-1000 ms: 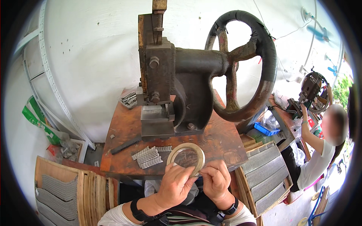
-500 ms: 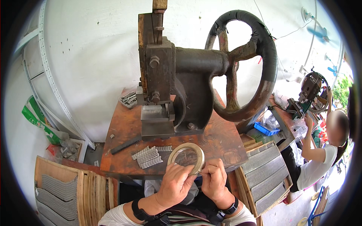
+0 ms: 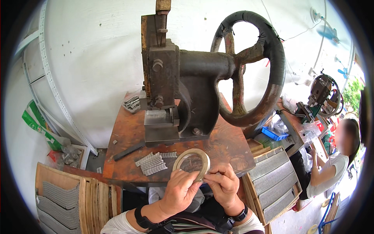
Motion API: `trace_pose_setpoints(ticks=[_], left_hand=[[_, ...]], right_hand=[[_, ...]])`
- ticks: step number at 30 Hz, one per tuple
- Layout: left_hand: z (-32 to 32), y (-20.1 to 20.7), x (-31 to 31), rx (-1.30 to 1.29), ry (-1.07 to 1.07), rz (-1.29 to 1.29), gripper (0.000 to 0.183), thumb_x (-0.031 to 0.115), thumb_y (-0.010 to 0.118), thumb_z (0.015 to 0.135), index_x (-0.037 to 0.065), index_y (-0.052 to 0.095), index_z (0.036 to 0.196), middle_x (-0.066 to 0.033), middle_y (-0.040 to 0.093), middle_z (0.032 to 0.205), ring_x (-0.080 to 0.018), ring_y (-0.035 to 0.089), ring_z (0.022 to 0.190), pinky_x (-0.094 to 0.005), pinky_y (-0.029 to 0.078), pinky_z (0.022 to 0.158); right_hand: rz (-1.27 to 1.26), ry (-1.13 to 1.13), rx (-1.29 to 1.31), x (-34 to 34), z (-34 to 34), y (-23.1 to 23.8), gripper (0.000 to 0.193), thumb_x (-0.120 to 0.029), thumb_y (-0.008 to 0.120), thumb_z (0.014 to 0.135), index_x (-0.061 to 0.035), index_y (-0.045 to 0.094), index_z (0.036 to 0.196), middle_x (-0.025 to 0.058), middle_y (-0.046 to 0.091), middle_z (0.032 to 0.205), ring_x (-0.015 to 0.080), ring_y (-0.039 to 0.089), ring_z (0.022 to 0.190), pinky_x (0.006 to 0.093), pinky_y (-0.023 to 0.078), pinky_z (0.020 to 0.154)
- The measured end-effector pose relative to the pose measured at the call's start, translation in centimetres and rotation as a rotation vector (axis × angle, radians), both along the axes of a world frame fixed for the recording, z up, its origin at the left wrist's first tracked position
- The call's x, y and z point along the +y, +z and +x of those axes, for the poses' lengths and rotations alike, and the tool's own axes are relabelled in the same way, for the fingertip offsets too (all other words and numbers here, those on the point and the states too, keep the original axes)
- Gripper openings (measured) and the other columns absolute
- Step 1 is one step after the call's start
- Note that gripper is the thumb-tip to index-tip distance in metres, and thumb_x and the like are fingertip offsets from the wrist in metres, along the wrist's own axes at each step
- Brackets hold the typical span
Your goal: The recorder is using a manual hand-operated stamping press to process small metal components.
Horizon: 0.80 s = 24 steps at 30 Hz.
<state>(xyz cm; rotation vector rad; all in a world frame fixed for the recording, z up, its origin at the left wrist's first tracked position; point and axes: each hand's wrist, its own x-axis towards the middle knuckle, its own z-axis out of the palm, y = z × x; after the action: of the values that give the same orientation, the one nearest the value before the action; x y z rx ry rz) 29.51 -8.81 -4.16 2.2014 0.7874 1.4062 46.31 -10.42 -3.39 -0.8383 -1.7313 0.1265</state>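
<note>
A beige roll of tape [image 3: 204, 159] stands tilted over the front edge of the wooden table. My left hand [image 3: 181, 192] is closed on its lower rim, thumb and fingers pressed together. At the roll's lower right edge, my right hand [image 3: 223, 186] pinches with thumb and forefinger; whether a loose tape end lies between them is hidden. Just beyond the roll lies a small stack of ribbed grey metal strips [image 3: 152, 163]. Behind them stands a dark hand press [image 3: 161, 89] with a large wheel [image 3: 277, 58], its rim partly wrapped in black.
A dark flat bar [image 3: 129, 151] lies on the table [image 3: 230, 144], left of the strips. Wooden trays of grey strips stand at left [image 3: 58, 195] and right [image 3: 274, 179]. A blue bin [image 3: 275, 133] is farther right, near a seated person [image 3: 323, 175] beside another press [image 3: 321, 91].
My right fingers have shifted slightly at the roll's edge, while my left hand keeps its hold. The other person's raised arm has come down from the far press.
</note>
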Motion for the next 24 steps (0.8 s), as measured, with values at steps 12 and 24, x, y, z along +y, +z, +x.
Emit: trace_pose_setpoints(ticks=[12, 24], left_hand=[[-0.2, 0.0, 0.4, 0.025, 0.064, 0.048, 0.023, 0.007, 0.066, 0.083, 0.000, 0.062, 0.103, -0.0096, 0.060, 0.077, -0.0279, 0.055, 0.069, -0.0365, 0.040, 0.071], [-0.3, 0.1, 0.4, 0.085, 0.103, 0.118, 0.022, 0.009, 0.066, 0.079, 0.001, 0.061, 0.098, -0.0071, 0.055, 0.070, -0.0260, 0.053, 0.067, -0.0376, 0.039, 0.071]], right_hand=[[-0.334, 0.055, 0.318, -0.5, -0.5, -0.6, 0.017, 0.006, 0.067, 0.080, 0.0013, 0.060, 0.095, 0.0108, 0.060, 0.098, 0.0165, 0.059, 0.085, 0.0272, 0.049, 0.074], [-0.233, -0.023, -0.149, -0.4, 0.8, 1.3, 0.024, -0.003, 0.078, 0.070, -0.0038, 0.066, 0.091, 0.0105, 0.063, 0.094, 0.0253, 0.061, 0.082, 0.0329, 0.049, 0.071]])
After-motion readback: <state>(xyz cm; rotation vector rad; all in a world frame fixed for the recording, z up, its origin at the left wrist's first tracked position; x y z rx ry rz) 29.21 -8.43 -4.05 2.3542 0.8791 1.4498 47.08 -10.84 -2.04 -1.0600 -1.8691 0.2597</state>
